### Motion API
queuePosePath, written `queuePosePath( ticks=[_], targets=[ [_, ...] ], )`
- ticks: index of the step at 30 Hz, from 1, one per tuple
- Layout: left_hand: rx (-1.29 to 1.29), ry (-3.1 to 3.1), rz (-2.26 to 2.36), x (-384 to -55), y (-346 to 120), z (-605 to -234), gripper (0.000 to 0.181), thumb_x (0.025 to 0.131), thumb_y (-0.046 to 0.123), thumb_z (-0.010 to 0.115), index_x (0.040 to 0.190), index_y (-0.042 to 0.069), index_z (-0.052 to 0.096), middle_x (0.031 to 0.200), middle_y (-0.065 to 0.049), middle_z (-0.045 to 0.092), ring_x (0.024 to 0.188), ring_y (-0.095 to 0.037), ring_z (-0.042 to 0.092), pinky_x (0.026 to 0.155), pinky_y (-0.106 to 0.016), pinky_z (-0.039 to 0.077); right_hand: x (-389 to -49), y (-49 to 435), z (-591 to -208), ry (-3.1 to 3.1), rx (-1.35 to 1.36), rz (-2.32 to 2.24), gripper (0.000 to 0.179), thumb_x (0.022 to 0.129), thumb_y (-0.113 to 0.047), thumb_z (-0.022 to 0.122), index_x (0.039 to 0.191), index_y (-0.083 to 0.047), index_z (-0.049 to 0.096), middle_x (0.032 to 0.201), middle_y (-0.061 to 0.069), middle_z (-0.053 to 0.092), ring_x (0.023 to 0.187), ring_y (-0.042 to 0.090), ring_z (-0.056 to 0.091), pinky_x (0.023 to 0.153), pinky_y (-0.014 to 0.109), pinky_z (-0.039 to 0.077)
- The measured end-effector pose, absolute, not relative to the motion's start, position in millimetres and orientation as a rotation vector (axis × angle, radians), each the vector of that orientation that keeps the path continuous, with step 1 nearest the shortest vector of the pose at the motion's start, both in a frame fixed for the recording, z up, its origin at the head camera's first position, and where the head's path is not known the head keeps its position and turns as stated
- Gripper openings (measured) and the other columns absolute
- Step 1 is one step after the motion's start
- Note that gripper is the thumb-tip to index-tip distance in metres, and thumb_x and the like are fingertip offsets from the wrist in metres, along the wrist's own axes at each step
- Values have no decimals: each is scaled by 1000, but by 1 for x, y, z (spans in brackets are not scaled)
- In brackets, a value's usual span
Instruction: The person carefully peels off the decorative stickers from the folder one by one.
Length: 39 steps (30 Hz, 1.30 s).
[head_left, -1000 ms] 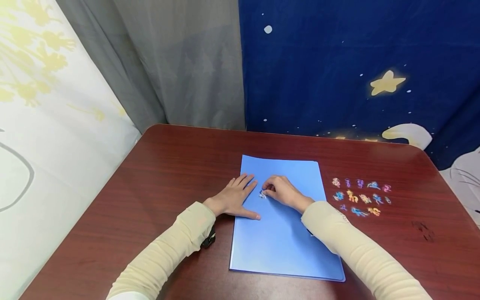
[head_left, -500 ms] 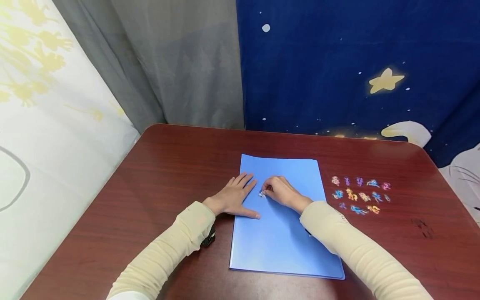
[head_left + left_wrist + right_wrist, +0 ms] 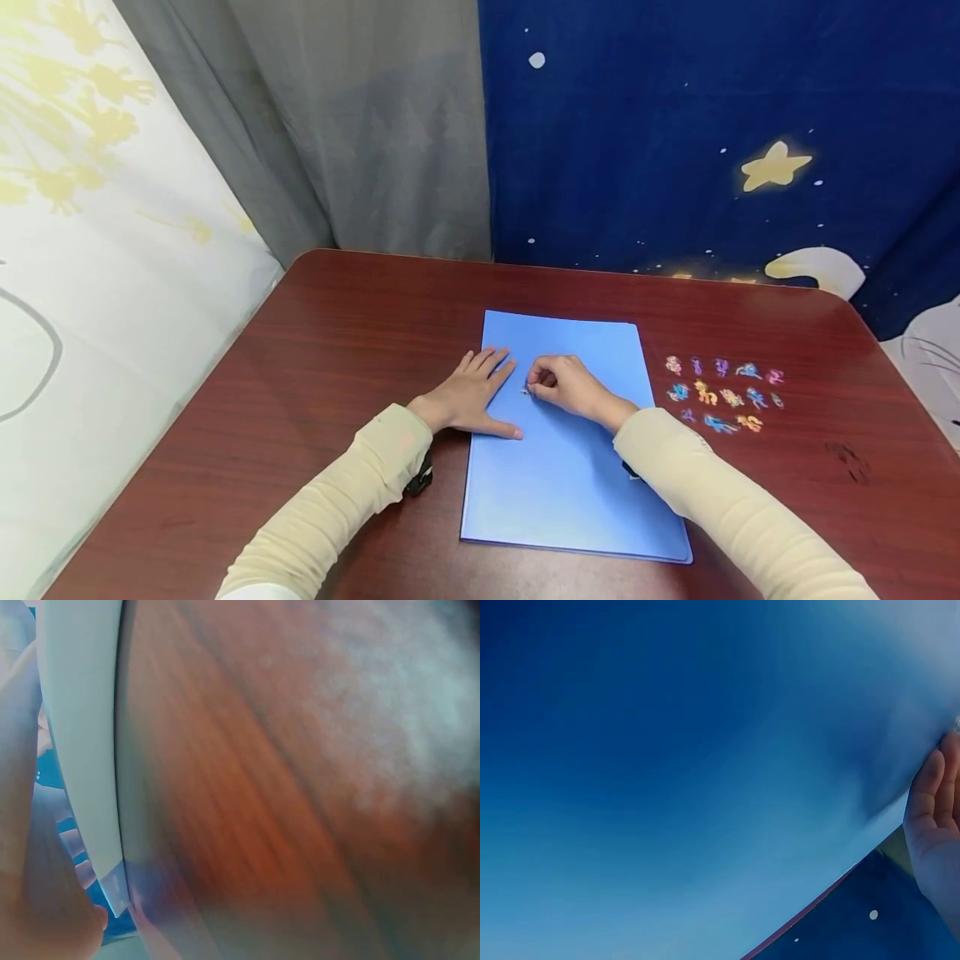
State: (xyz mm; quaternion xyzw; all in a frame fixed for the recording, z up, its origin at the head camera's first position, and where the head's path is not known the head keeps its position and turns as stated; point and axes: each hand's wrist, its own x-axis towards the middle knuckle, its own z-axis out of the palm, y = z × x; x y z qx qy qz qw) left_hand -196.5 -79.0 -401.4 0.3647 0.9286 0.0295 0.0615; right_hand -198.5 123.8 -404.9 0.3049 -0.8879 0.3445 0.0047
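Observation:
A blue folder [image 3: 555,500] lies flat on the dark red-brown table, longer side running away from me. My left hand [image 3: 471,398] rests on its left edge with the fingers spread and the thumb stretched across the blue surface. Just right of those fingertips, my right hand [image 3: 568,385] pinches a tiny whitish sticker-like cutout [image 3: 525,390] against the folder. Thumb and fingertips hide part of this piece. In the right wrist view, curled fingers [image 3: 928,787] show at the right edge over the blue surface. The left wrist view shows mostly blurred wood, with fingers at its left side.
Right of the folder, several small colourful pony-shaped cutouts [image 3: 727,396] lie in three rows on the table [image 3: 375,317]. A dark smudge-like mark [image 3: 847,461] shows nearer the right edge. Grey and blue curtains [image 3: 637,142] hang behind the table.
The right hand and forearm have shifted slightly to the right, with the fingertips still at the whitish cutout, which shows less now. The left hand stays in place.

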Motion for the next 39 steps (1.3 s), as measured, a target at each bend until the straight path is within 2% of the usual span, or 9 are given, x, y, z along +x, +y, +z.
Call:
queuePosePath(
  ticks=[9, 14, 22, 28, 35, 37, 39],
  targets=[
    [1105, 2802, 100, -196, -76, -403, 105, 66, 75, 48, 142, 9, 17, 147, -8, 9, 134, -25, 4, 105, -44, 6, -189, 132, -397, -2773, 860, 1346, 17, 82, -3, 61, 98, 0, 60, 77, 2, 59, 68, 11, 56, 62, 23, 47],
    [1126, 2795, 120, -196, -76, -402, 105, 67, 73, 50, 142, 8, 17, 147, -9, 9, 134, -26, 4, 105, -46, 7, -181, 147, -394, -2740, 789, 1499, 11, 84, -4, 57, 92, 0, 63, 82, 5, 61, 70, 15, 55, 60, 24, 46],
    [1152, 2758, 163, -196, -76, -401, 103, 70, 71, 50, 143, 8, 14, 148, -7, 5, 134, -24, 1, 104, -47, 7, -164, 190, -396, -2752, 551, 1640, 12, 84, -6, 58, 91, 4, 61, 77, 12, 62, 65, 22, 58, 54, 27, 46],
    [1130, 2762, 181, -196, -81, -402, 103, 70, 71, 49, 143, 10, 11, 148, -5, 3, 134, -21, -1, 105, -45, 7, -145, 234, -400, -2683, 347, 1690, 14, 82, -6, 61, 86, 7, 59, 73, 18, 62, 61, 19, 59, 52, 30, 48],
    [1149, 2756, 208, -197, -79, -402, 103, 70, 71, 50, 143, 8, 13, 148, -7, 5, 134, -22, 1, 105, -46, 7, -120, 294, -401, -2617, 143, 1607, 22, 86, -11, 57, 90, 11, 56, 74, 4, 66, 64, 10, 61, 53, 27, 48],
    [1155, 2762, 205, -197, -79, -402, 103, 70, 70, 51, 143, 8, 13, 148, -7, 6, 134, -23, 2, 104, -47, 7, -118, 314, -406, -2589, 76, 1588, 25, 87, -17, 57, 90, 8, 58, 74, 0, 66, 64, 9, 61, 54, 26, 48],
    [1162, 2768, 200, -198, -79, -402, 103, 70, 70, 51, 143, 8, 13, 148, -7, 5, 134, -23, 1, 104, -47, 7, -120, 338, -418, -2538, 0, 1593, 25, 87, -25, 57, 90, -1, 61, 72, -5, 66, 64, 6, 61, 54, 24, 48]
  ],
)
